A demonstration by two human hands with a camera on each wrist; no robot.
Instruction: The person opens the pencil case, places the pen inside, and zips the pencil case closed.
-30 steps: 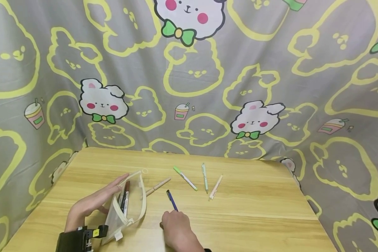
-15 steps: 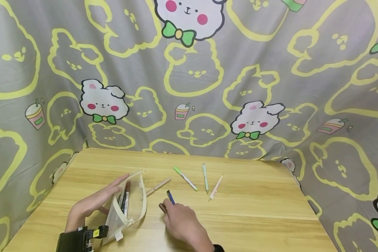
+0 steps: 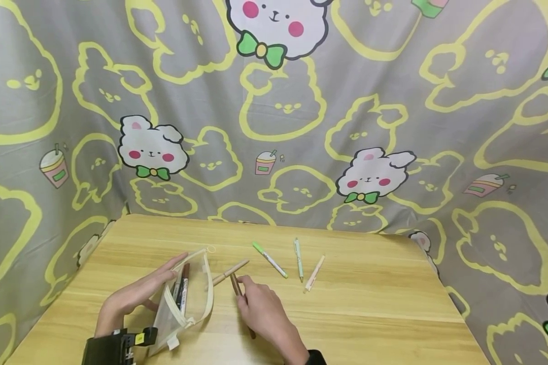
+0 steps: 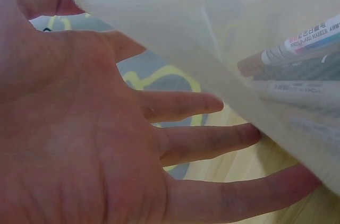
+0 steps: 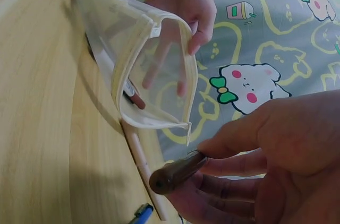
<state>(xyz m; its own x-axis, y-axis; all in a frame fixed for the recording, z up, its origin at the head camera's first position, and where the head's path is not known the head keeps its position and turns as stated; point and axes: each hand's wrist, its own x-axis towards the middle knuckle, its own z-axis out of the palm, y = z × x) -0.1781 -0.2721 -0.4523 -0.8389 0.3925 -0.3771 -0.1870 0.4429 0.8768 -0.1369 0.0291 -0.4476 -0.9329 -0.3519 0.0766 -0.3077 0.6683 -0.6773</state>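
Note:
My left hand (image 3: 139,291) holds a translucent zip pencil pouch (image 3: 160,332), tilted with its mouth open. In the right wrist view its thumb lies at the pouch's cream rim (image 5: 192,72); in the left wrist view the other fingers stretch along the outside. Several pens lie inside, one a brown-capped marker (image 3: 184,289). A brown pen (image 3: 235,285) is pinched between thumb and fingers of my right hand (image 3: 267,309), just right of the pouch mouth. A beige pen (image 3: 230,271) lies beside the pouch. Part of a blue pen (image 5: 141,214) shows in the right wrist view; the hand hides it from the head camera.
A green-capped highlighter (image 3: 270,260), a mint-green pen (image 3: 299,259) and a pale peach pen (image 3: 314,274) lie further right on the wooden table (image 3: 370,304). A patterned grey curtain (image 3: 297,152) hangs along the table's back and sides.
My right hand has moved forward, turning the brown pen into view and covering the blue pen. The left hand and the pouch have stayed in place.

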